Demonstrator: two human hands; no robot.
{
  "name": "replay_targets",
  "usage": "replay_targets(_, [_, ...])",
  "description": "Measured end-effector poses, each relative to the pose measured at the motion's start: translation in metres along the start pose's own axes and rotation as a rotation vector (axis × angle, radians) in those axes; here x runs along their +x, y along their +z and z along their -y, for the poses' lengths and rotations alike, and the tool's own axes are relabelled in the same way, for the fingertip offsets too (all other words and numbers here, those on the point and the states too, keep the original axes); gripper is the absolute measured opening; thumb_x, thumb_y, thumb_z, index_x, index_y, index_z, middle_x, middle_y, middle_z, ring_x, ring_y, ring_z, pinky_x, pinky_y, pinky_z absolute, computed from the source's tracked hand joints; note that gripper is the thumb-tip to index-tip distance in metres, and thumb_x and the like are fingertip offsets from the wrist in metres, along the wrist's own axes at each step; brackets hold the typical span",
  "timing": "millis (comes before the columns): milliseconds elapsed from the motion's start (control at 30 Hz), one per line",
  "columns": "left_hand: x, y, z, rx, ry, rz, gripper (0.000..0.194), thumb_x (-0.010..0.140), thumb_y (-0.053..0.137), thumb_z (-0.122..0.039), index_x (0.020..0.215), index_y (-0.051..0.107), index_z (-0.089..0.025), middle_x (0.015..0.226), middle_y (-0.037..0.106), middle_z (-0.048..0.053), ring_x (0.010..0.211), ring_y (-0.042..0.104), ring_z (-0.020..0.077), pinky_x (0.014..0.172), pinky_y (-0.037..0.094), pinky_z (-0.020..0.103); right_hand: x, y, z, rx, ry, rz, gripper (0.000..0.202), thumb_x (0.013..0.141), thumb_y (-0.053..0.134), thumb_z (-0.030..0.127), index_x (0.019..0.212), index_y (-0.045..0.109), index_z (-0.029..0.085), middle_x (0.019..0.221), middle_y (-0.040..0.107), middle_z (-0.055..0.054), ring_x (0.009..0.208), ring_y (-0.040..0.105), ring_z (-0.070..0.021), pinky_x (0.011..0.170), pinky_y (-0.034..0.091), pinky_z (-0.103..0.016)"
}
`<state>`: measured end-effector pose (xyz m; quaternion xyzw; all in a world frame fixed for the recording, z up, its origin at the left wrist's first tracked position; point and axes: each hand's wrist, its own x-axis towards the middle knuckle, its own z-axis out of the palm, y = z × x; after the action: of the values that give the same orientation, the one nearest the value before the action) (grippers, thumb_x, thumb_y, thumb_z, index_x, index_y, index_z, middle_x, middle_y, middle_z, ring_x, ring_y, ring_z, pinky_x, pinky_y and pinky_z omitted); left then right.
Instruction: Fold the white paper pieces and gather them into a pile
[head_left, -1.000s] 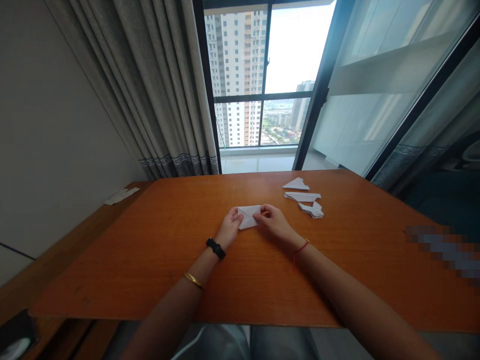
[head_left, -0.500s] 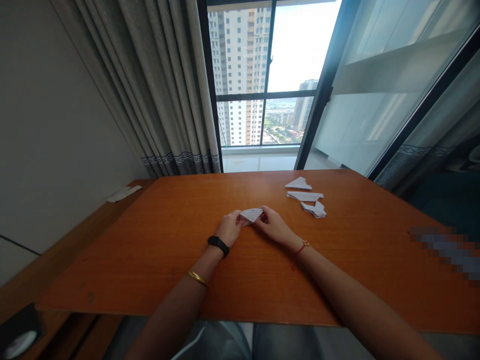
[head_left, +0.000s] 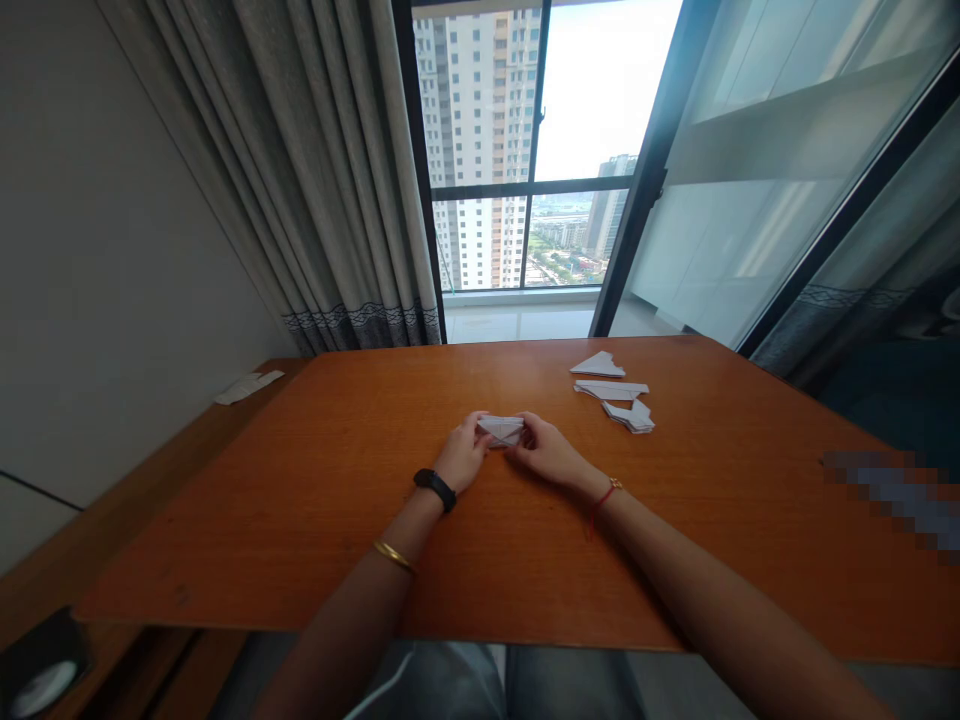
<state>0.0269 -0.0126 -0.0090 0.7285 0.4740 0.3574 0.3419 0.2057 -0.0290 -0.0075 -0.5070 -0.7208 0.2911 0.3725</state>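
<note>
Between my two hands is a small piece of folded white paper (head_left: 501, 430), held low over the middle of the wooden table. My left hand (head_left: 460, 455), with a black band and a gold bangle on its arm, pinches the paper's left end. At the right end, the fingers of my right hand (head_left: 551, 450) are closed on it; a red string bracelet circles that wrist. Creases cross the near face of the paper. The fingertips behind it are partly hidden.
Several folded white paper pieces lie at the back right: a pointed one (head_left: 598, 366), a long flat one (head_left: 611, 389) and an angular one (head_left: 630, 416). A pale strip (head_left: 249, 387) rests on the ledge at far left. The table (head_left: 300, 500) reaches toward a window.
The front of the folded paper looks different: its downward-pointing triangular flap now shows as a flatter, wider shape with crossing creases. Both hands stay at nearly the same place.
</note>
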Motion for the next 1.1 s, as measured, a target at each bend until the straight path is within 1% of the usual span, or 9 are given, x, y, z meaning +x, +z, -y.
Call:
replay_targets(133, [-0.003,0.007,0.004,0.039,0.001,-0.016,0.053,0.088,0.048,-0.016,0.138,0.032,-0.010,0.089,0.066,0.009,0.074,0.062,0.0179,0.077,0.049,0.034,0.000,0.001,0.005,0.018,0.024,-0.017,0.027,0.080,0.059,0.039,0.091,0.060,0.015,0.077,0.062,-0.002,0.065,0.051,-0.0139,0.060,0.038,-0.025])
replay_targets(267, [-0.003,0.007,0.005,-0.007,0.033,-0.022,0.065,0.087,0.050,-0.017,0.145,0.020,-0.011,0.098,0.065,0.012,0.079,0.063,0.0184,0.079,0.050,0.034,0.001,-0.001,0.005,-0.080,0.015,-0.063,0.026,0.086,0.053,0.038,0.080,0.063,0.015,0.074,0.063,-0.003,0.066,0.051,-0.0143,0.061,0.036,-0.025])
replay_targets(367, [-0.001,0.001,0.003,-0.042,0.019,-0.002,0.055,0.088,0.047,-0.017,0.140,0.031,-0.013,0.099,0.065,0.010,0.071,0.062,0.0153,0.072,0.050,0.030,0.002,-0.002,0.003,-0.087,0.010,-0.062,0.026,0.087,0.052,0.038,0.082,0.064,0.015,0.076,0.064,-0.003,0.067,0.052,-0.0144,0.062,0.036,-0.025])
replay_targets(467, [0.000,-0.003,-0.001,-0.023,0.015,0.024,0.032,0.088,0.044,-0.017,0.119,0.053,-0.014,0.079,0.065,0.004,0.064,0.060,0.0142,0.069,0.049,0.028,0.002,-0.002,0.001,-0.085,0.003,-0.054,0.027,0.087,0.052,0.038,0.082,0.064,0.015,0.077,0.064,-0.003,0.068,0.053,-0.0146,0.062,0.037,-0.025])
replay_targets(567, [0.000,-0.001,-0.002,-0.023,0.023,0.034,0.027,0.088,0.044,-0.015,0.112,0.056,-0.014,0.076,0.065,0.003,0.068,0.062,0.0151,0.074,0.049,0.029,0.002,-0.002,0.001,-0.087,-0.008,-0.049,0.026,0.088,0.051,0.037,0.083,0.063,0.015,0.078,0.064,-0.004,0.069,0.053,-0.0151,0.064,0.037,-0.026])
replay_targets(733, [-0.001,0.010,0.006,-0.165,0.006,0.065,0.053,0.088,0.047,-0.014,0.138,0.032,-0.013,0.102,0.066,0.009,0.081,0.064,0.0149,0.084,0.049,0.031,0.002,-0.003,0.001,-0.111,-0.017,-0.041,0.026,0.087,0.053,0.039,0.084,0.062,0.015,0.078,0.064,-0.004,0.068,0.051,-0.0150,0.063,0.036,-0.025])
replay_targets(833, [0.000,0.012,0.008,-0.232,-0.035,0.070,0.062,0.088,0.048,-0.015,0.144,0.021,-0.012,0.110,0.062,0.012,0.072,0.063,0.0123,0.077,0.051,0.030,0.002,-0.003,0.000,-0.142,-0.005,-0.054,0.027,0.087,0.054,0.040,0.081,0.062,0.015,0.075,0.063,-0.003,0.065,0.050,-0.0140,0.060,0.035,-0.025])
replay_targets(967, [0.000,0.006,0.002,-0.187,-0.072,0.016,0.053,0.086,0.052,-0.016,0.136,0.036,-0.014,0.118,0.057,0.014,0.061,0.060,0.0083,0.068,0.051,0.027,0.002,-0.002,-0.003,-0.140,0.001,-0.060,0.027,0.086,0.055,0.041,0.082,0.062,0.015,0.073,0.061,-0.002,0.064,0.049,-0.0136,0.058,0.033,-0.024])
replay_targets(1100, [0.000,0.001,0.000,-0.027,0.005,0.017,0.025,0.085,0.049,-0.014,0.109,0.057,-0.013,0.094,0.065,0.007,0.066,0.060,0.0130,0.070,0.050,0.028,0.000,-0.002,0.000,-0.098,-0.009,-0.050,0.025,0.087,0.054,0.039,0.085,0.063,0.015,0.076,0.063,-0.002,0.065,0.051,-0.0137,0.059,0.035,-0.024])
